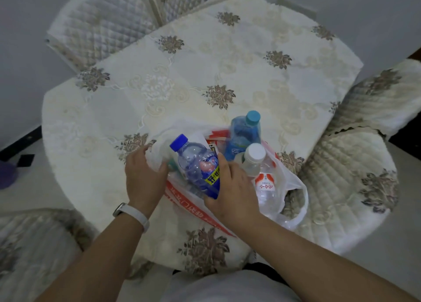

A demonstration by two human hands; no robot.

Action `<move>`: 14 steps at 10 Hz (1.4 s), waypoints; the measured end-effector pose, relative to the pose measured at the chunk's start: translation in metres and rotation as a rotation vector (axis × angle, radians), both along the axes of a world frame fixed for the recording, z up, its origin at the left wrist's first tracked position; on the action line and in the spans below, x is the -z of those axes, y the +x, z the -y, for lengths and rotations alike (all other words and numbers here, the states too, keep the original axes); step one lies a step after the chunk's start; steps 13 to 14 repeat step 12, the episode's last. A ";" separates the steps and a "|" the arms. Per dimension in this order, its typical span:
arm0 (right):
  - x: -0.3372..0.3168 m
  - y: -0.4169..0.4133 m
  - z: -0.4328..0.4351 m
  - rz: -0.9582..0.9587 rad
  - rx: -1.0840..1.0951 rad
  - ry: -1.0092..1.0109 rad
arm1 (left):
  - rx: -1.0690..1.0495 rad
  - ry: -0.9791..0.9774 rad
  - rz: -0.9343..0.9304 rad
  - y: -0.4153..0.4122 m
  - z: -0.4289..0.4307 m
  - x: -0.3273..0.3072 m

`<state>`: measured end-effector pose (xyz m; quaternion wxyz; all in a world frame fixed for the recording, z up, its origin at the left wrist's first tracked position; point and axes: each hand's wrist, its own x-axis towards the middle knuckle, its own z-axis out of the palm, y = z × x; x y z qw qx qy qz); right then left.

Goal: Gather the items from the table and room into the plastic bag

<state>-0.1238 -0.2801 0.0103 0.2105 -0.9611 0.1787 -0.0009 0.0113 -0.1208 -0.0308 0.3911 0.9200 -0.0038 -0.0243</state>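
A white plastic bag with red print lies open on the table's near edge. Three bottles stand or lean in it: a clear one with a dark blue cap, a blue one with a light blue cap, and a clear one with a white cap. My right hand grips the lower part of the dark-blue-capped bottle, which tilts to the left. My left hand holds the bag's left rim, pulling it outward. Some red and white packaging shows inside the bag behind the bottles.
The round table wears a cream cloth with embroidered flowers. Quilted chairs stand around it: one at the back left, one at the right, one at the near left. A white band is on my left wrist.
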 end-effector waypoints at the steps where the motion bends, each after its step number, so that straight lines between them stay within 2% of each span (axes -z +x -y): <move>1: 0.007 0.004 -0.005 -0.073 -0.026 -0.069 | 0.013 -0.059 -0.149 0.009 -0.006 0.008; 2: 0.013 0.007 -0.008 -0.151 -0.033 -0.101 | 0.061 -0.072 -0.226 0.012 -0.006 0.009; 3: 0.017 0.012 -0.012 -0.179 -0.055 -0.188 | 0.087 -0.023 -0.191 0.008 -0.008 0.002; 4: 0.023 0.016 -0.016 -0.160 -0.040 -0.322 | 0.061 -0.092 -0.133 0.005 -0.011 -0.003; 5: 0.028 0.020 -0.017 -0.156 -0.088 -0.372 | 0.026 -0.154 -0.059 0.001 -0.015 -0.011; 6: 0.031 0.024 -0.016 -0.179 -0.149 -0.321 | 0.009 -0.194 -0.053 -0.004 -0.022 -0.014; 9: 0.025 0.006 -0.022 -0.142 -0.152 -0.213 | 0.124 -0.263 -0.083 -0.025 -0.035 -0.015; 10: 0.019 -0.004 -0.015 -0.145 -0.135 -0.146 | 0.153 -0.271 -0.027 -0.035 -0.045 -0.016; 12: 0.005 -0.036 -0.004 0.006 -0.163 -0.215 | 0.367 -0.075 0.282 -0.058 -0.060 -0.024; 14: 0.005 -0.036 -0.004 0.006 -0.163 -0.215 | 0.367 -0.075 0.282 -0.058 -0.060 -0.024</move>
